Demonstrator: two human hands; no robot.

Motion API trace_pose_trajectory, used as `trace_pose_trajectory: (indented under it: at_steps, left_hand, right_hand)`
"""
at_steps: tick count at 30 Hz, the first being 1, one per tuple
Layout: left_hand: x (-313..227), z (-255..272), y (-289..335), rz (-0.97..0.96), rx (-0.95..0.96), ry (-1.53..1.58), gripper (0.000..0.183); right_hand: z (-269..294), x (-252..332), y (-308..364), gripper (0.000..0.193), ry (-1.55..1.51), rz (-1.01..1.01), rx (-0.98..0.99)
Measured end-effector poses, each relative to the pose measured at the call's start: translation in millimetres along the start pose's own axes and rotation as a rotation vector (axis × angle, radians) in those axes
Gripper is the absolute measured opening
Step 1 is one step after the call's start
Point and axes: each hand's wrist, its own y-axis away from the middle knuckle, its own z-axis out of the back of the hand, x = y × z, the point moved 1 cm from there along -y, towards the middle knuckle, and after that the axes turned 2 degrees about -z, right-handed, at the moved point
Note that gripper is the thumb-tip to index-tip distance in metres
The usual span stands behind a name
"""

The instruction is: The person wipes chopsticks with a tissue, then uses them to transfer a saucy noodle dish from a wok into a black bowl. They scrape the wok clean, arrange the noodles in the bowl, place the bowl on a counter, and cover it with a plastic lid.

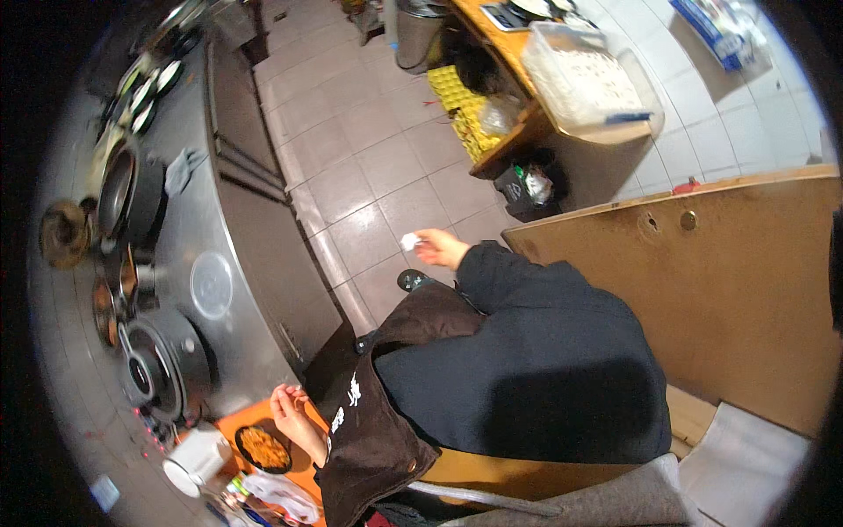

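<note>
My right hand (442, 249) reaches out over the tiled floor, closed on a small crumpled white tissue (410, 241). My left hand (292, 413) hovers above an orange tabletop (230, 422), fingers loosely bent and apart, and I see nothing held in it. Beside it stands a black bowl (262, 449) of orange-red food. A white container (195, 458) and a clear plastic bag (281, 496) are also on this tabletop. The dark jacket and brown apron (417, 327) on me cover much of the middle.
Along the left runs a steel counter (230, 290) with a round lid (212, 285), a large pot (171, 360), a black pan (132, 189) and a grey cloth (183, 170). A brown panel (702, 263) borders the right. Beyond are yellow egg trays (465, 105), a bin (417, 39) and a plastic tub (593, 83).
</note>
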Motion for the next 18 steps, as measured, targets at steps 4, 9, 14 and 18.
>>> trace_pose_trajectory:
  at_steps: [4, 9, 14, 18]
  left_hand:
    - [-2, -76, -4, 0.054, 0.099, -0.066, 0.019]
    - [-3, -126, 2, 0.076, 0.194, -0.138, 0.020]
    - [-8, -143, 10, 0.088, 0.192, -0.120, 0.023]
    - [-12, -150, 20, 0.101, 0.215, -0.048, 0.029]
  right_hand:
    - [187, 70, -6, 0.021, -0.686, 0.258, -0.219]
    - [307, 171, 53, 0.064, -0.596, 0.575, -0.470]
    - [253, 198, 78, 0.069, -0.721, 0.635, -0.006]
    - [150, 194, 83, 0.059, -0.729, 0.594, 0.621]
